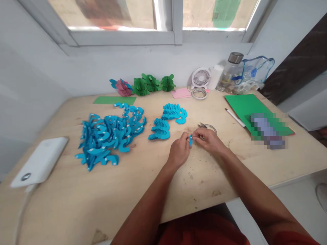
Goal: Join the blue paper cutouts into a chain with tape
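Note:
Near the middle of the table, my left hand (180, 150) pinches a small blue paper piece (191, 140) that stands up between both hands. My right hand (207, 139) meets it from the right, its thumb and fingers pressed together at the piece's edge; whether they grip the paper or something tiny is too small to tell. Beyond my left hand lie two groups of curved blue paper pieces, one nearer (160, 129) and one farther back (175, 112). A large heap of blue paper pieces with small white patches (109, 131) spreads to the left.
A white power bank (41, 161) with a cable lies at the left. Green paper ornaments (150, 84), a small fan (201, 78), a tape roll (199, 94) and a bottle (228, 71) line the back. A white pen (235, 117) lies beside green sheets (249, 105) at right.

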Available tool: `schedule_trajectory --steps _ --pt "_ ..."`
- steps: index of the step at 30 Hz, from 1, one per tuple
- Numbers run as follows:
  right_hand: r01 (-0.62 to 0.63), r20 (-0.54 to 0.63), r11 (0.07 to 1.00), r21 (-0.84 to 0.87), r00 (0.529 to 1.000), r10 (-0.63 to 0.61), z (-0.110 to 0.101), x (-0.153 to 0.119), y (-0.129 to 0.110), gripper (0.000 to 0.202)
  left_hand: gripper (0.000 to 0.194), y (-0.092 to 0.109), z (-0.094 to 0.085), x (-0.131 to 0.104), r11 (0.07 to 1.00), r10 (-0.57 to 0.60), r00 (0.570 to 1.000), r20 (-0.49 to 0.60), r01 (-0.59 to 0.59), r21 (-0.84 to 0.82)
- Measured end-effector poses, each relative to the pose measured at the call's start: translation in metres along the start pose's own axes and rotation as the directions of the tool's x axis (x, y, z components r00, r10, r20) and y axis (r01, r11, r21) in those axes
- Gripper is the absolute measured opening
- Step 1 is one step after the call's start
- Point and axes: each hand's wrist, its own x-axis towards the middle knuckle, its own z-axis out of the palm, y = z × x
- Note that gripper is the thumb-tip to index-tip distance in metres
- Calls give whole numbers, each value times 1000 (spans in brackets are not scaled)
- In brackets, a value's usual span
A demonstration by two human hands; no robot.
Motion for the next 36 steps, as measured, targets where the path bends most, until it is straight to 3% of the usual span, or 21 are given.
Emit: schedule_trajectory --steps 7,22,36 --pt "3 17 996 -94 1000 -1 0 0 -1 8 15 -1 0 -1 992 22 999 31 -26 121" --pt "38 36 986 -160 999 -33 1 0 -2 8 17 2 0 -1 975 -10 999 39 1 221" --pt "-29 6 980 -197 1000 30 6 -1 -3 5 19 4 -1 -1 980 -4 999 32 -2 197"
